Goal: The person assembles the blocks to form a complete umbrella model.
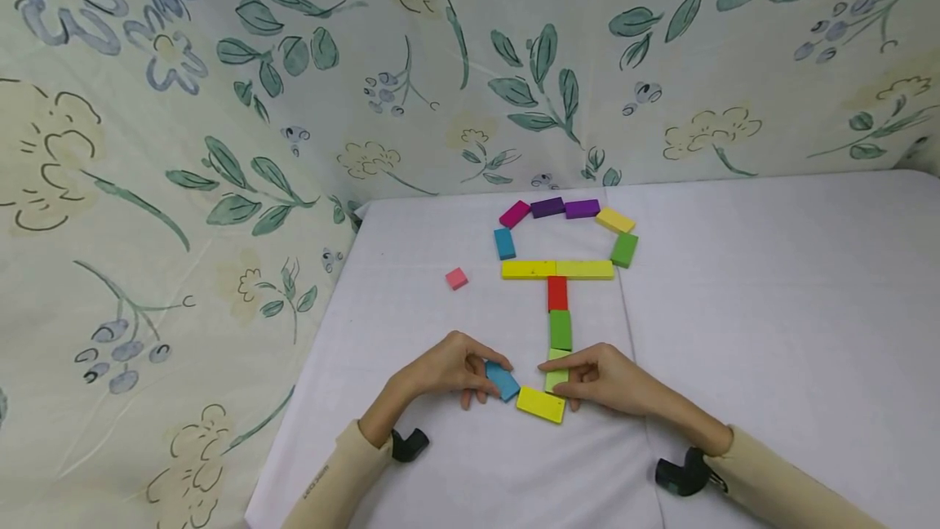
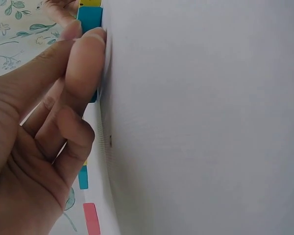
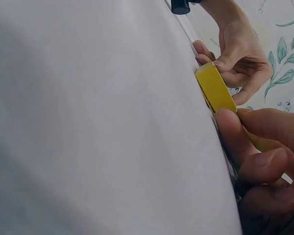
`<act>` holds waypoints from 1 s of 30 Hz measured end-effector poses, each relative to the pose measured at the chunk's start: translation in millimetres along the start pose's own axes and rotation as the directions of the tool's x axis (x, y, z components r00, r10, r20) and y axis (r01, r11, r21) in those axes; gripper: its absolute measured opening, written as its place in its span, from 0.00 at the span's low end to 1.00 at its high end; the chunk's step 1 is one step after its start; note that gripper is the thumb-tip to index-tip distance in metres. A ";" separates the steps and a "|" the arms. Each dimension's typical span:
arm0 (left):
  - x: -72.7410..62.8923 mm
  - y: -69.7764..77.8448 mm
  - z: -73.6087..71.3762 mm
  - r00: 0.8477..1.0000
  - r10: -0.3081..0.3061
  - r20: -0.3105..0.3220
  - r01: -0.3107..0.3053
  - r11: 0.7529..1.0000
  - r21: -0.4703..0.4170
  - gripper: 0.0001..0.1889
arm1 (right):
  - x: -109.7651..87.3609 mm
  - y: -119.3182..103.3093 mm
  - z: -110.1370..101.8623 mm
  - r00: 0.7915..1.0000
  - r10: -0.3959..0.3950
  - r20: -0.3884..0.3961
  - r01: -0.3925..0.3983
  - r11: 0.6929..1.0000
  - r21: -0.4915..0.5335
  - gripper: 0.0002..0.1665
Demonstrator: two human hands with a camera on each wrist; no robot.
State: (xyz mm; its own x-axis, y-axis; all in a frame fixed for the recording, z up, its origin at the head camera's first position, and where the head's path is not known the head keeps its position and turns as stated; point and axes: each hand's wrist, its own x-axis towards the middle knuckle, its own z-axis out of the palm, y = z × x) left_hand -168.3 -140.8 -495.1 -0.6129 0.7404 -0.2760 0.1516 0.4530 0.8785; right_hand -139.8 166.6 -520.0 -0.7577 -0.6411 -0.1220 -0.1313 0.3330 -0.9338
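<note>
On the white cloth, my left hand (image 1: 457, 367) pinches a blue block (image 1: 503, 380) between thumb and fingers. The same blue block (image 2: 91, 16) shows beyond my fingertips in the left wrist view. A yellow block (image 1: 541, 405) lies slanted, one end close against the blue one. My right hand (image 1: 613, 380) holds a light green block (image 1: 557, 371) by its sides, partly covering it, with fingertips close to the yellow block (image 3: 216, 88) in the right wrist view. Above the light green block, a green block (image 1: 560, 330) and a red block (image 1: 557, 293) continue the upright line.
Two yellowish blocks (image 1: 556, 269) form a bar atop the line. Over it arch several blocks, among them a blue one (image 1: 504, 243), a purple one (image 1: 583, 209) and a green one (image 1: 624, 250). A small pink block (image 1: 457, 278) lies apart, left. Floral cloth (image 1: 441, 64) hangs behind.
</note>
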 end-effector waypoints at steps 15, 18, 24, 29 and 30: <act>7.5 3.6 -13.5 0.990 0.089 -0.110 -0.085 0.996 0.040 0.19 | -1.3 0.1 -4.9 0.999 0.002 0.050 -0.004 0.999 0.035 0.23; 17.2 7.1 -26.0 0.951 0.104 -0.290 -0.087 0.994 0.073 0.17 | -1.0 1.6 -6.2 0.998 0.007 0.059 -0.010 0.999 0.050 0.23; 50.8 5.9 -61.6 0.794 0.191 -0.578 -0.058 0.969 0.240 0.14 | -0.7 4.9 -8.0 0.997 -0.001 0.075 -0.002 0.999 0.048 0.24; 82.0 1.7 -88.9 0.733 0.181 -0.656 0.077 0.935 0.345 0.16 | -0.9 5.9 -8.9 0.996 0.003 0.086 -0.008 0.999 0.050 0.24; 87.1 0.7 -92.7 0.735 0.165 -0.658 0.104 0.931 0.349 0.17 | -0.9 5.8 -9.1 0.996 0.005 0.088 -0.009 0.999 0.051 0.24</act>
State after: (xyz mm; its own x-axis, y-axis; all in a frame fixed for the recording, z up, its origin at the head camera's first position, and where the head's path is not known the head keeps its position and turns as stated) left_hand -293.5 -121.9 -482.3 -0.9357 0.2916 0.1984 0.3481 0.6726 0.6530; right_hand -145.7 175.4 -522.2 -0.6989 -0.6981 -0.1558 -0.0917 0.3035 -0.9484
